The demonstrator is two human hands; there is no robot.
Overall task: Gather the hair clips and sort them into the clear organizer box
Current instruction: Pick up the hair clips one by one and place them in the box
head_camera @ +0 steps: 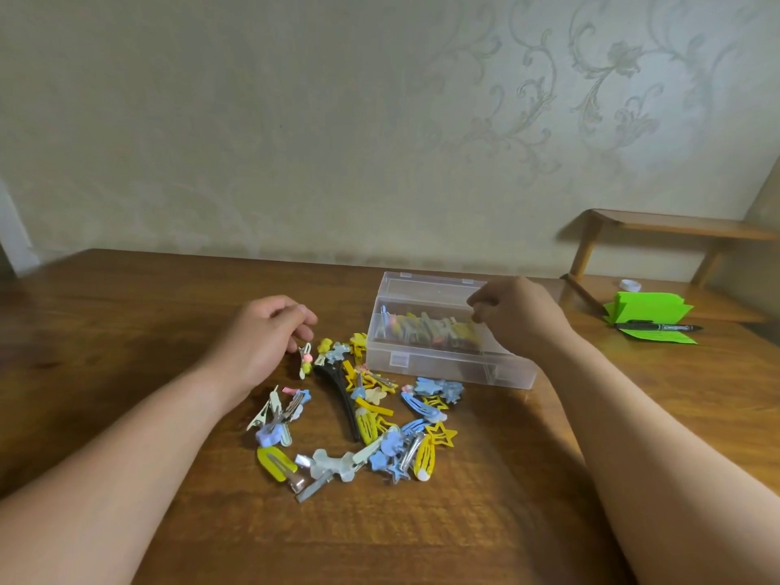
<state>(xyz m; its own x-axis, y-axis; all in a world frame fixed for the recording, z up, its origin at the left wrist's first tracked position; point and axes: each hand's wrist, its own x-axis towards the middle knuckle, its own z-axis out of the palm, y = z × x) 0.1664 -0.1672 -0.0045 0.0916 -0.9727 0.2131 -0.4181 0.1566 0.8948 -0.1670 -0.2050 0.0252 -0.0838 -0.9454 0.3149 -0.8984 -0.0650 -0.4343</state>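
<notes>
A clear organizer box (426, 365) stands open on the wooden table, its lid (430, 287) tipped back, with several yellow, blue and pink clips (426, 329) inside. In front of it lies a loose pile of hair clips (363, 420): yellow, blue and pale ones, and a long black one (339, 392). My left hand (257, 339) is at the pile's far left, where its thumb and fingertips pinch the top of a small clip with pink and yellow beads (304, 360). My right hand (517, 316) hovers over the box's right part with curled fingers; anything between them is hidden.
Green paper pieces (645, 316) with a black marker (658, 328) on them lie at the right. Behind them are a small white cap (629, 285) and a low wooden shelf (675, 225). A patterned wall runs close behind the table's back edge.
</notes>
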